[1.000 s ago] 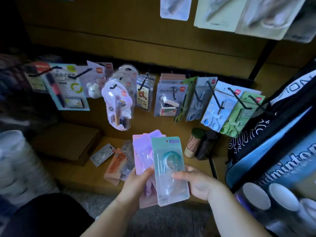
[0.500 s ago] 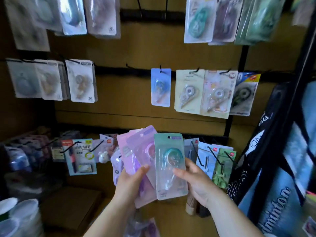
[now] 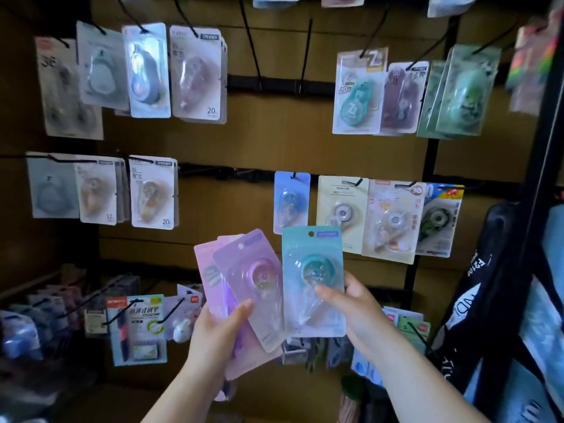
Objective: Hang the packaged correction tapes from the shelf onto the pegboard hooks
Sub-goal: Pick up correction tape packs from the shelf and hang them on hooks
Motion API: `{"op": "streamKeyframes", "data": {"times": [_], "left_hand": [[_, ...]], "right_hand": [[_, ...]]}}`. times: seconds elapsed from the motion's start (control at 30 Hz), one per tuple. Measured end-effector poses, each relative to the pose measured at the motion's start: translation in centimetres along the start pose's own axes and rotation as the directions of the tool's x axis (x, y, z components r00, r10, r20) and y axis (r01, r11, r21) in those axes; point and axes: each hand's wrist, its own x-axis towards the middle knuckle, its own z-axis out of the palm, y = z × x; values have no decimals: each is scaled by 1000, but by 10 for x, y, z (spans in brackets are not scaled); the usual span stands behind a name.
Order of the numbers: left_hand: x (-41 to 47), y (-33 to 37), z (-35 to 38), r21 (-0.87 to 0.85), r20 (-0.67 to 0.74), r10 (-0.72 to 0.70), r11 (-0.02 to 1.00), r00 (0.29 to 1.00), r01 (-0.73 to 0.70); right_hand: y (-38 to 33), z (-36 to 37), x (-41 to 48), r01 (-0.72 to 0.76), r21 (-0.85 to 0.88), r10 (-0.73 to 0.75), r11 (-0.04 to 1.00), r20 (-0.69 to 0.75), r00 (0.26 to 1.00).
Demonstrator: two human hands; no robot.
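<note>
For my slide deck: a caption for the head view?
Right hand holds a teal correction tape pack, left hand a fan of pink packs, before pegboard hooks.

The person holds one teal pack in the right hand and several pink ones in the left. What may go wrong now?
1. The left hand grips a loose fan of pink packs; one may slide out while the right hand works.
2. The right hand pinches the teal pack well below its small hang hole, so the top may wobble and miss an empty hook.
3. The blue pack hangs close above; it could get knocked.
</note>
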Motion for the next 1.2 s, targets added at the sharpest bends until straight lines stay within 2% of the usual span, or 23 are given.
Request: {"op": "streamKeyframes", "data": {"times": [0.23,0.43,0.73,0.9,1.07,1.2], "left_hand": [[23,6,-18,-28,5,-22,999,1000,22],[36,8,-20,89,27,-19,996,999,16],[45,-10,-19,28,-67,-76,997,995,78],[47,-12,-23,19,-27,-74,997,997,74],[52,-10,-28,34,2,-42,999,999,42],[56,-11,-34,18,4,-25,1000,1000,25]], "right_hand": [[-37,11,41,109,-5,-109,994,-40,993],[-54,21,64,160,-18,-161,987,-57,985],[-53,25,71,161,-71,-164,984,-48,985],[-45,29,82,136,-110,-147,985,-104,984],[-40,35,112,84,-252,-140,964,-214,967],[-36,39,134,23,-284,-101,958,-264,959]]}}
